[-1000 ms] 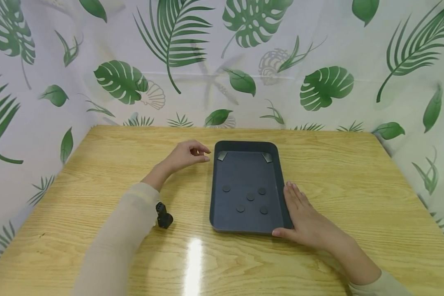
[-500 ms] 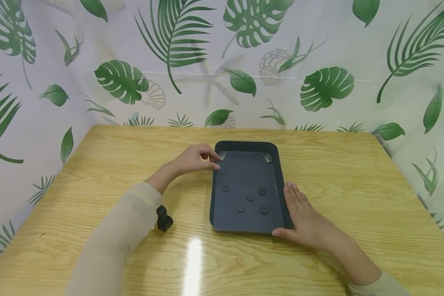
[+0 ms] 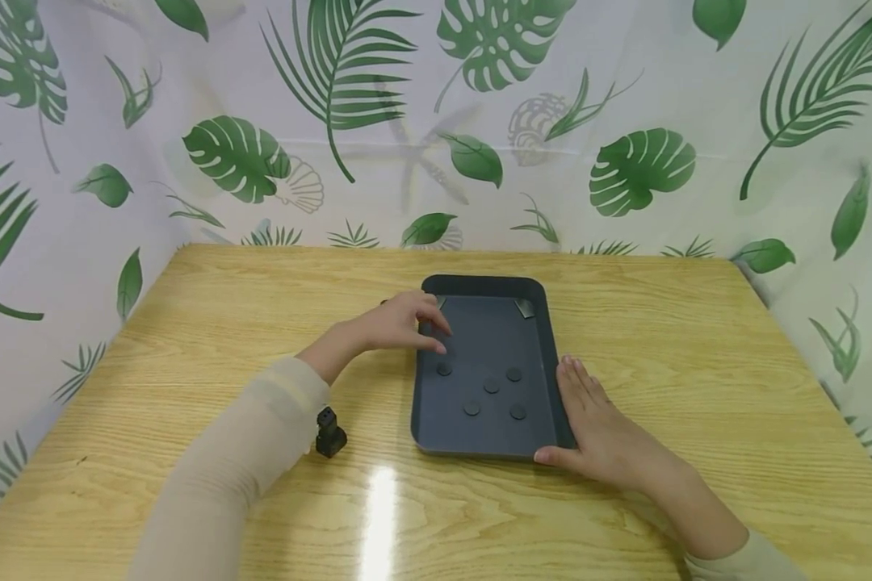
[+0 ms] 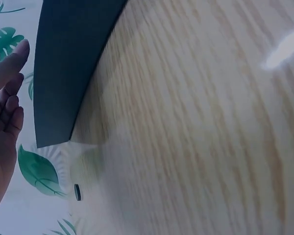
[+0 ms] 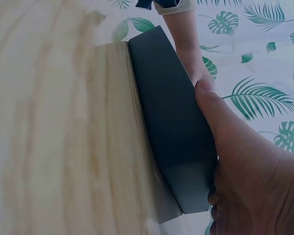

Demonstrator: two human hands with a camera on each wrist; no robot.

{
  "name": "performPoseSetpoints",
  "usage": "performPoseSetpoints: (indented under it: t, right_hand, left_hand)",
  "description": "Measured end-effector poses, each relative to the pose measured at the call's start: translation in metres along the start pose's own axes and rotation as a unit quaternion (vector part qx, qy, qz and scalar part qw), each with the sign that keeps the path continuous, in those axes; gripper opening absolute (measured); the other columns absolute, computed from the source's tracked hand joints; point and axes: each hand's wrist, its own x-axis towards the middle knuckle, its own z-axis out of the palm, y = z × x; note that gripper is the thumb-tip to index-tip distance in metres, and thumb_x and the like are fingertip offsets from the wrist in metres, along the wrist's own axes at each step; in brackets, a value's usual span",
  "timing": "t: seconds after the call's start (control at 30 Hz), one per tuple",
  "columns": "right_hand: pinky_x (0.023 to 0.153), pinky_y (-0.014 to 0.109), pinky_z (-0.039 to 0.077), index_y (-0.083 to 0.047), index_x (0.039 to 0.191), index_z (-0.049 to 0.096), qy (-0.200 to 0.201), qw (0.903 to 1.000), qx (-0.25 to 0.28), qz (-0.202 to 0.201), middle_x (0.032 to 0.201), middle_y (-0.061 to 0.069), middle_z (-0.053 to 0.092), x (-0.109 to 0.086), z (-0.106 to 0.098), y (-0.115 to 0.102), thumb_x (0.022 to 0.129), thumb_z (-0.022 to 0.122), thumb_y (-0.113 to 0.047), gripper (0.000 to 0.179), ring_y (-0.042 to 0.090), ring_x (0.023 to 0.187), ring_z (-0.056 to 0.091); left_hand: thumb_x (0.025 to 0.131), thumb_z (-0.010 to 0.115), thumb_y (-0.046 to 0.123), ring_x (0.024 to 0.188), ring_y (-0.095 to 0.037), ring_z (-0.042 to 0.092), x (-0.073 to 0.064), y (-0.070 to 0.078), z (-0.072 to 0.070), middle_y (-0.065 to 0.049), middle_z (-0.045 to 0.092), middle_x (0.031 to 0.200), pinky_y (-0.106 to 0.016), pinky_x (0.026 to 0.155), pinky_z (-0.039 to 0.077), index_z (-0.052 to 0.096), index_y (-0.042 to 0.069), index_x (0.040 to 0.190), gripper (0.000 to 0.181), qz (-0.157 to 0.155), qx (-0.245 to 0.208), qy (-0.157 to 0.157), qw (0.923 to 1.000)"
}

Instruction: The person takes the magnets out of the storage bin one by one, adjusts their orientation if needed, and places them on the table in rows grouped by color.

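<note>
A dark grey baking tray (image 3: pixel 480 331) lies on the wooden table. Several small dark discs (image 3: pixel 491 386) lie spread over its nearer half. My left hand (image 3: pixel 404 323) hangs over the tray's left wall, fingers loosely bent and thumb apart, with nothing seen between them. Its fingertips are above the tray floor, near the leftmost disc (image 3: pixel 444 369). My right hand (image 3: pixel 603 428) presses along the tray's outer right wall with extended fingers; its thumb touches the front right corner. In the right wrist view, that thumb (image 5: pixel 213 105) lies at the rim of the tray (image 5: pixel 171 117).
Silvery corner pieces (image 3: pixel 526 309) sit at the tray's far end, the left one partly hidden. Another small dark disc (image 4: pixel 77 192) is on the table left of the tray. A black device (image 3: pixel 330 433) hangs by the left sleeve. Leaf-patterned cloth (image 3: pixel 436 121) rises behind the table (image 3: pixel 661 323).
My left hand has moved right and nearer, from beside the tray to over its left wall. A dark disc behind that hand has come partly into view. The right hand and tray stay put.
</note>
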Motion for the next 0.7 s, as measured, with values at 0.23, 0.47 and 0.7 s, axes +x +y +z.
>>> performPoseSetpoints:
  t: [0.23,0.47,0.7]
  right_hand:
    - [0.116,0.043,-0.003,0.006,0.148,-0.004,-0.002,1.0,0.0,-0.002,0.155,0.025,-0.008,-0.001,-0.001,0.001,0.085,0.057,-0.06,0.109,0.036,0.144,-0.01]
    - [0.116,0.044,-0.001,0.006,0.148,-0.003,0.001,1.0,-0.003,-0.003,0.155,0.025,-0.007,-0.001,-0.001,0.002,0.085,0.058,-0.059,0.109,0.037,0.144,-0.009]
    - [0.116,0.045,0.0,0.005,0.148,-0.004,0.001,1.0,-0.005,-0.005,0.155,0.025,-0.008,0.0,0.002,0.003,0.085,0.057,-0.061,0.11,0.035,0.144,-0.01]
  left_hand:
    - [0.08,0.077,0.023,0.094,-0.022,0.054,0.01,0.004,0.003,-0.003,0.059,0.097,-0.036,0.085,0.046,0.073,0.008,0.105,0.03,0.052,0.053,-0.037,0.9966]
    - [0.08,0.077,0.021,0.095,-0.017,0.054,0.02,0.007,0.006,-0.002,0.061,0.103,-0.028,0.084,0.044,0.072,0.011,0.104,0.026,0.018,0.105,-0.118,0.9873]
    - [0.08,0.077,0.017,0.097,-0.017,0.058,0.025,0.009,0.01,-0.004,0.062,0.106,-0.026,0.084,0.047,0.072,0.011,0.103,0.025,0.004,0.128,-0.16,0.9787]
